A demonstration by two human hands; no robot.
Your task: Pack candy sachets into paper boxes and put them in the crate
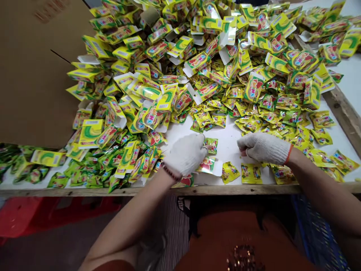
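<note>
My left hand (pixel 184 153), in a white knit glove, has its fingers closed at the edge of a small green candy packet (pixel 212 146). Just below it lies a yellow-and-green candy box (pixel 208 165), its white flap open toward the right and part of it hidden under my wrist. My right hand (pixel 264 147), gloved too with an orange cuff, is curled with thumb and fingers together; whatever may be in them is hidden. Close under that hand lie a yellow packet (pixel 251 174) and another yellow packet (pixel 230 172) near the table's front edge.
Candy boxes (pixel 149 90) are heaped across the back. Loose yellow packets (pixel 307 135) spread at right, green packets (pixel 87 171) at left. A large cardboard carton (pixel 34 82) stands at far left. Wooden strips edge the table (pixel 254 189). Below are a red stool (pixel 25 216) and blue crate (pixel 318 229).
</note>
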